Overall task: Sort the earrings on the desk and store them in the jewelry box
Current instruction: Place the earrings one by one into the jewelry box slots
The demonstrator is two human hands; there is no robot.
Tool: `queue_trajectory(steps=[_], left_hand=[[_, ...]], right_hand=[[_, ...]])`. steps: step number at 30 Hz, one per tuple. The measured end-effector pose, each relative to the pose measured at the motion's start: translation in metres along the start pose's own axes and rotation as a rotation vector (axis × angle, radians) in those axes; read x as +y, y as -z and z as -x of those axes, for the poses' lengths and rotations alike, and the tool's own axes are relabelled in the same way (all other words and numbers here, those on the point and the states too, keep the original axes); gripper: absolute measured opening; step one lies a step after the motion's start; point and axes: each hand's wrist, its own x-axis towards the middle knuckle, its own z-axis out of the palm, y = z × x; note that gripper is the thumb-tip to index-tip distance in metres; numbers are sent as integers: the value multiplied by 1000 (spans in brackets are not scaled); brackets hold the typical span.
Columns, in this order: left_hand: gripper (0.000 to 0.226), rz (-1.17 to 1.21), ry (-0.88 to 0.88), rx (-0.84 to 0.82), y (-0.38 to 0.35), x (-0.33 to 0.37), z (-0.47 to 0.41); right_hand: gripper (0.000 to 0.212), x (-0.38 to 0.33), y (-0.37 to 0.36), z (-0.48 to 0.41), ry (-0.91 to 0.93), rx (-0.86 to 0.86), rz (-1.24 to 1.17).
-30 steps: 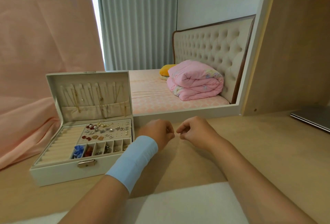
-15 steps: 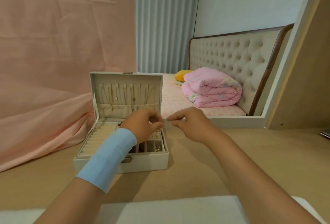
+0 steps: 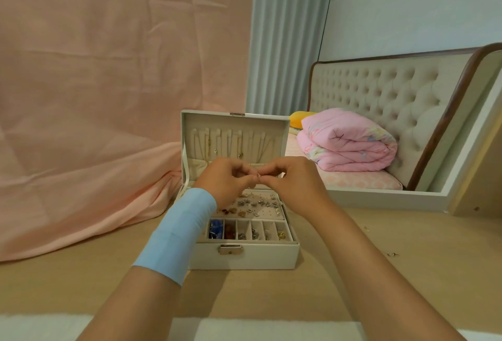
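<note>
matt leatherette jewelry box with shiny metal clasp — smooth wood-grain desk, wrinkled cloth backdrop.

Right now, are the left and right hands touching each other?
Touching. The head view shows the left hand and right hand meeting at the fingertips around a tiny earring.

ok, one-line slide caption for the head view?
Left hand and right hand pinch a small earring between them over the open jewelry box on the desk.
</note>
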Motion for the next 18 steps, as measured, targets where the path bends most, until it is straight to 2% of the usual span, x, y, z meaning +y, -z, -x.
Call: queue_trajectory(steps=[11,15,18], left_hand=[[7,69,-21,-28,4,-5,-2],[7,71,-28,-62,8,-8,-1],[5,104,1,-6,9,-11,-3]], right_hand=[[13,6,-6,-1,-80,36,-336],[15,6,-4,0,-94,8,-340],[15,9,-4,-2,-115,35,-238]])
